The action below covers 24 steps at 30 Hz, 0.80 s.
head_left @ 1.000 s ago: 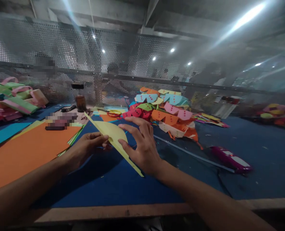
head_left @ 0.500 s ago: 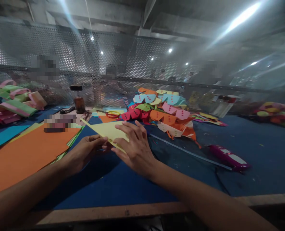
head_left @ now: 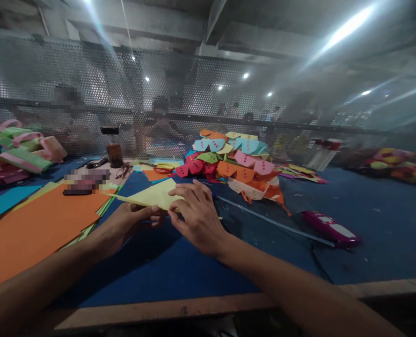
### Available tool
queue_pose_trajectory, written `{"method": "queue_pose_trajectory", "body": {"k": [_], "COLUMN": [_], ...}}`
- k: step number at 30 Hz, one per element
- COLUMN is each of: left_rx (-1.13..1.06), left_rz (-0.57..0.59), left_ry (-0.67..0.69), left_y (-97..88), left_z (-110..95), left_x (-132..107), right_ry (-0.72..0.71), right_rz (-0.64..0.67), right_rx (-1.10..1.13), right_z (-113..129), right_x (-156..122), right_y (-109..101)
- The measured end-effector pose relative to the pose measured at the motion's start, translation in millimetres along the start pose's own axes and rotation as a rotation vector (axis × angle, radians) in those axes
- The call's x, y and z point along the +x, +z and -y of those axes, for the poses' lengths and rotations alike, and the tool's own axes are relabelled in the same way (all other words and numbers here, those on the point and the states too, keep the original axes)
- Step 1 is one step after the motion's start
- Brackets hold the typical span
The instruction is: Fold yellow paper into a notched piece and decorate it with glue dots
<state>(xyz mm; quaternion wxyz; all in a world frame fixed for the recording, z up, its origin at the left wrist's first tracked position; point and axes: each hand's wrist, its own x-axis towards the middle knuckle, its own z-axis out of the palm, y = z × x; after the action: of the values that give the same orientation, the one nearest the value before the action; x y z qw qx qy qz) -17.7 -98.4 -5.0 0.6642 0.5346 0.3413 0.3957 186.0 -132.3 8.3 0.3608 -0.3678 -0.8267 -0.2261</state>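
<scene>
A pale yellow sheet of paper (head_left: 151, 195), folded along its near edge, is held between my two hands above the blue table. My left hand (head_left: 135, 220) pinches the near edge, thumb on top and the other fingers underneath. My right hand (head_left: 197, 215) grips the sheet's right side, its fingers bent over the top and the thumb at the near edge. Part of the paper's right end is hidden behind this hand. Beyond the hands lies a heap of folded coloured paper pieces (head_left: 241, 161) with dotted marks.
Orange sheets (head_left: 42, 224) and a phone-like object (head_left: 86, 181) lie at left. A jar (head_left: 114, 147) and yellow-handled scissors (head_left: 164, 167) stand farther back. A purple glue gun or similar tool (head_left: 330, 228) lies at right, beside a long strip (head_left: 274, 222). Paper bundles (head_left: 21, 150) fill the far left.
The yellow paper has turned to lie flatter and more sideways, its near edge now almost level. Both hands have shifted slightly to the right along it.
</scene>
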Motion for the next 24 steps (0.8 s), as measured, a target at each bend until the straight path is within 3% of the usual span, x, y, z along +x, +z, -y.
{"method": "queue_pose_trajectory", "body": {"k": [5,15,21,24], "left_rx": [0.054,0.058,0.055,0.044], "left_rz": [0.004,-0.073,-0.088,-0.049], "left_ry": [0.054,0.054,0.068,0.109], "left_y": [-1.6,4.3,-1.1,-2.0], "left_z": [-0.6,-8.7,-4.7,-4.8], "left_x": [-0.1,-3.9,-2.0,-1.2], "right_ry": [-0.012,0.103,0.395,0.550], "right_rz": [0.043,0.078,-0.006,0.057], "right_rx": [0.042,0.118,0.180,0.295], "right_z": [1.3,2.6,1.9,-2.0], "right_x": [-1.0,-2.1,-3.3,-1.5], "right_y": [-1.7,0.6,7.2,9.6]}}
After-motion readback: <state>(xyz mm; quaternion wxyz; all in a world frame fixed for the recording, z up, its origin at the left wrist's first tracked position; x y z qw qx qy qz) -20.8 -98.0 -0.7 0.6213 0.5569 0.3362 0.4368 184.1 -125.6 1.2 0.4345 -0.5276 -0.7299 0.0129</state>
